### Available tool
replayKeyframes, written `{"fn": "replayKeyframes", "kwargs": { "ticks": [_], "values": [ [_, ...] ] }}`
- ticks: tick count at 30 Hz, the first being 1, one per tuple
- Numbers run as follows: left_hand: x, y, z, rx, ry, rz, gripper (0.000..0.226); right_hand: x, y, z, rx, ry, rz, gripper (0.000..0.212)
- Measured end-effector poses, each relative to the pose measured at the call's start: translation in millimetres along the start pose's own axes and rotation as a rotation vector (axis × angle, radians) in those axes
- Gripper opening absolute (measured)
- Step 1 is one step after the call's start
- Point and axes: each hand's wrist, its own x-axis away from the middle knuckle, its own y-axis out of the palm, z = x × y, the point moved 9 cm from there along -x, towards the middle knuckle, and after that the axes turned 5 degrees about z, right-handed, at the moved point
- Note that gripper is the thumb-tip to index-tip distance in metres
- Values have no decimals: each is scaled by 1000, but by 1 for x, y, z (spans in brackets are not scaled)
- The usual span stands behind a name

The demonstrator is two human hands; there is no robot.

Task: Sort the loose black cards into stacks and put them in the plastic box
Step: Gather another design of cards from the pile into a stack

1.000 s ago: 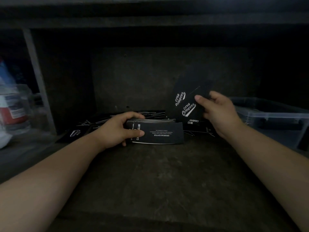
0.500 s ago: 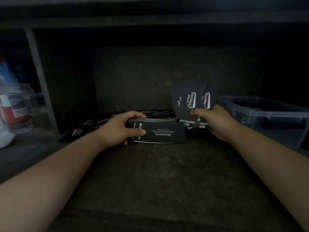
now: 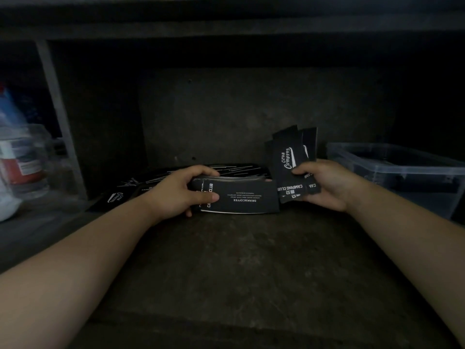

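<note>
My left hand (image 3: 180, 191) grips the left end of a thick stack of black cards (image 3: 241, 197) lying flat on the dark shelf, thumb on top. My right hand (image 3: 324, 183) pinches a few black cards (image 3: 286, 159) with white "Camping Club" print, held upright and fanned just right of the stack. More loose black cards (image 3: 236, 170) lie scattered behind the stack and out to the left (image 3: 115, 197). The clear plastic box (image 3: 392, 167) stands at the right, beside my right hand.
A dark shelf surface (image 3: 239, 260) stretches toward me, with a back wall close behind the cards. A grey upright post (image 3: 60, 114) stands at the left. Beyond it are clear containers and a red-labelled bottle (image 3: 22, 167).
My right hand has brought its few cards down and left, turning them upright beside the stack. My left hand has kept its hold on the stack.
</note>
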Motion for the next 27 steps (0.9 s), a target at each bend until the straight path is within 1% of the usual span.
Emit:
{"fn": "replayKeyframes", "kwargs": {
  "ticks": [2, 4, 6, 8, 10, 11, 14, 16, 17, 18, 21, 22, 26, 27],
  "values": [
    [-1, -1, 1, -2, 7, 7, 42, 3, 1, -1, -38, 20, -25, 24],
    [-1, -1, 2, 1, 16, 11, 42, 5, 4, 2, -12, 34, -56, 18],
    [0, -1, 2, -1, 12, 9, 42, 4, 3, 2, 61, 21, -68, 23],
    [0, 0, 0, 9, -2, 2, 42, 1, 1, 0, 114, -1, -64, 40],
    [1, 0, -1, 19, -17, -5, 42, -3, -2, -2, 113, -6, -37, 67],
    [1, 0, -2, 21, -23, -8, 42, -5, -3, -3, 105, -4, -28, 77],
    [1, 0, -4, 22, -32, -13, 42, -10, -6, -3, 89, 11, -27, 98],
    [0, 0, -5, 21, -34, -15, 43, -14, -8, -1, 62, 35, -38, 106],
    [0, 0, -5, 23, -35, -17, 43, -15, -9, 0, 39, 41, -42, 101],
    [0, 0, -5, 23, -35, -19, 43, -13, -9, 0, 25, 37, -43, 89],
    [0, 1, -5, 22, -32, -25, 43, -9, -8, -6, 46, -41, -10, 35],
    [0, 1, -5, 23, -32, -23, 42, -10, -8, -8, 61, -77, -1, 27],
    [0, 1, -4, 33, -34, -29, 42, -12, -17, -26, 230, -298, 113, 20],
    [0, 1, -4, 33, -36, -30, 42, -11, -17, -29, 239, -332, 120, 16]
  ]
}}
